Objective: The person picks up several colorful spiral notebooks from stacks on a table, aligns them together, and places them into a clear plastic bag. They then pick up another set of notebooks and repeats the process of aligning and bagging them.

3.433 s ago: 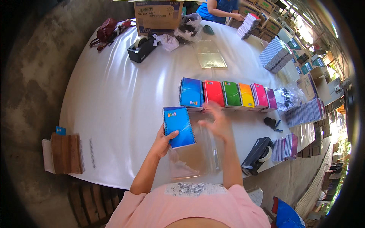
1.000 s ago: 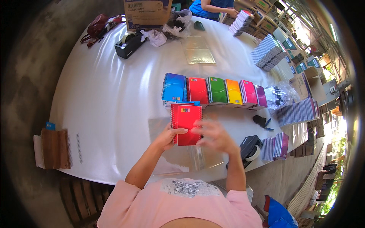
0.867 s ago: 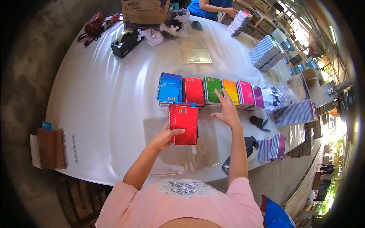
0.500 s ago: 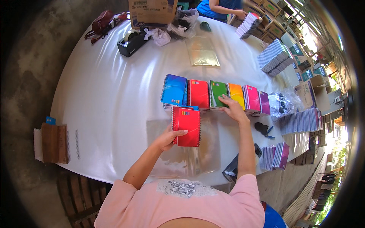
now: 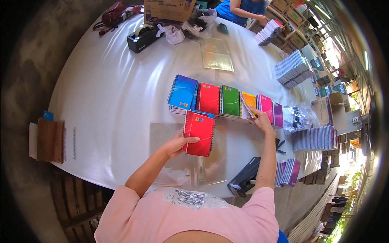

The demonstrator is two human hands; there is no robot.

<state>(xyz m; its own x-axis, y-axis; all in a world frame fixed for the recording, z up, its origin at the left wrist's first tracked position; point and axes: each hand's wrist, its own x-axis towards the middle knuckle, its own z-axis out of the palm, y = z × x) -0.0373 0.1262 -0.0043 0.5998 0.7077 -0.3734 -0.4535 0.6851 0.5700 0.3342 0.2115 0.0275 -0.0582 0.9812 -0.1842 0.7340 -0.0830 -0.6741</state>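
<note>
My left hand [image 5: 177,144] grips a red spiral notebook [image 5: 199,131], its thumb across the cover. A blue cover edge shows behind the red one. Past it runs a row of spiral notebook stacks: blue [image 5: 183,92], red [image 5: 208,98], green [image 5: 229,100], yellow [image 5: 250,99], pink [image 5: 265,104] and purple [image 5: 277,114]. My right hand [image 5: 260,120] is closed on the near edge of the top yellow notebook, whose spiral side is tilted up. Some of that hand's fingertips are hidden. Under my left hand, clear plastic sheets [image 5: 170,172] lie on the table.
Tape dispensers stand at the back left [image 5: 142,39] and near my right forearm [image 5: 244,175]. More notebook stacks [image 5: 310,139] line the right side. Across the white table [image 5: 109,105], another person's hand [image 5: 262,19] touches a notebook stack. A brown bundle [image 5: 50,139] sits far left.
My right hand has moved right from the green stack to the yellow one, and the top yellow notebook is now tilted. My left hand still holds the red notebook.
</note>
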